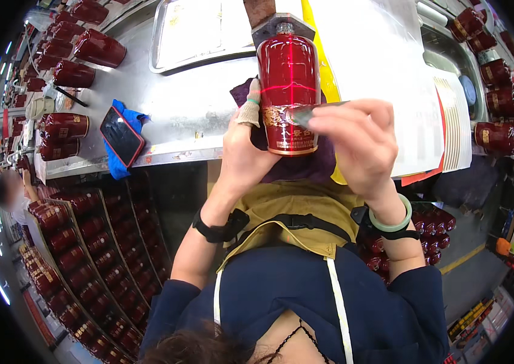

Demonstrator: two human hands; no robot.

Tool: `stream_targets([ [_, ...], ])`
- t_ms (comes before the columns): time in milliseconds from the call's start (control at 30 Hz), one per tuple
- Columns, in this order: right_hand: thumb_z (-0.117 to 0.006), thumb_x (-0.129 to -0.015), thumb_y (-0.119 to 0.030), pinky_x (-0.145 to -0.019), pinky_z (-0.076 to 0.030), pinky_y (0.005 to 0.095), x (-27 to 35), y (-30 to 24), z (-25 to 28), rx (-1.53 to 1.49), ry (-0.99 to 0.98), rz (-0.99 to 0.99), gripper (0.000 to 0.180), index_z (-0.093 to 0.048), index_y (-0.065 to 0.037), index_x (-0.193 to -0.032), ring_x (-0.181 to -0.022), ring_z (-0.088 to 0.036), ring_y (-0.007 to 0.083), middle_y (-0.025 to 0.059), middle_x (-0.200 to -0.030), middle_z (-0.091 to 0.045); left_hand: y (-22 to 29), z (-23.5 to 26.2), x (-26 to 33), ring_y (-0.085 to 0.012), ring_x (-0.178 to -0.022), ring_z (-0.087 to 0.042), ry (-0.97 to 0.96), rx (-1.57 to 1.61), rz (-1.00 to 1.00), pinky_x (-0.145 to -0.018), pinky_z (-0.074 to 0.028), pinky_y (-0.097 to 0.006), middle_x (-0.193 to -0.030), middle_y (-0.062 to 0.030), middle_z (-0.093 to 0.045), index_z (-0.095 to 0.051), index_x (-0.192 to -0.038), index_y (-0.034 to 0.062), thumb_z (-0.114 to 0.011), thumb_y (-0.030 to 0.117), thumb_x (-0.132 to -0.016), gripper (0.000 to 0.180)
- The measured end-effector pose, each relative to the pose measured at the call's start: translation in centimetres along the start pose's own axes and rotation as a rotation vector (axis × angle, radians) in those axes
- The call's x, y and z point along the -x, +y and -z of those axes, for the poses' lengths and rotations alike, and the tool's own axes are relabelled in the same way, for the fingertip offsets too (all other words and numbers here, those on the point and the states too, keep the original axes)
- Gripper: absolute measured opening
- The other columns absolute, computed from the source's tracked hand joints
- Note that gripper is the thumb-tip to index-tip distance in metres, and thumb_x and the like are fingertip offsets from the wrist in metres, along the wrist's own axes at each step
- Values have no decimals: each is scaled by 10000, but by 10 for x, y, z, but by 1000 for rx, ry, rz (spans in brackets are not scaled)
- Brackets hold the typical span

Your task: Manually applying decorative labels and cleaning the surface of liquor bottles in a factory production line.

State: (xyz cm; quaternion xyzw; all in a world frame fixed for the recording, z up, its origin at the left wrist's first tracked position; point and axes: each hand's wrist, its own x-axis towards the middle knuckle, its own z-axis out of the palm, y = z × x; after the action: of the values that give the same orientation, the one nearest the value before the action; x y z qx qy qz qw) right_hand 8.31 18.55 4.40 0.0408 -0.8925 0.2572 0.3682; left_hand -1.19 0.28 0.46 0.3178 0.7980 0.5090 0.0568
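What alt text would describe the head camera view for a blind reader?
Two bare hands work on a glossy red bottle lying on a metal workbench: the left hand steadies it while the right hand presses a small label on. More red bottles lie alongside.

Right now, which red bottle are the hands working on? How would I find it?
Look at the long metal table. In its middle, one red bottle lies on a purple cloth, between the left hand and right hand. Only this bottle has bright red light lines crossing it.

She wears a dark navy top with rolled sleeves, a mustard apron, a black wristband on each wrist, a pale green bangle (392, 219), and a bandaged thumb.
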Motion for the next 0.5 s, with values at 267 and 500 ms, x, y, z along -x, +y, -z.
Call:
stream_targets([
  [267, -757, -736, 30, -744, -407, 294, -2, 6, 7, 32, -9, 77, 299, -804, -126, -987, -791, -597, 161, -8, -997, -792, 2, 7, 7, -357, -1284, -590, 80, -236, -262, -1114, -426, -445, -1440, -209, -600, -456, -1539, -13, -927, 138, -694, 979],
  [500, -777, -742, 24, -785, -405, 317, 5, -3, 4, -137, -103, 97, 267, -794, -118, -968, -780, -603, 167, -1, -978, -788, -12, -10, 14, -367, -1236, -609, 75, 20, 43, -1073, -476, -421, -1312, -222, -650, -428, -1530, -74, -950, 171, -678, 1029],
])
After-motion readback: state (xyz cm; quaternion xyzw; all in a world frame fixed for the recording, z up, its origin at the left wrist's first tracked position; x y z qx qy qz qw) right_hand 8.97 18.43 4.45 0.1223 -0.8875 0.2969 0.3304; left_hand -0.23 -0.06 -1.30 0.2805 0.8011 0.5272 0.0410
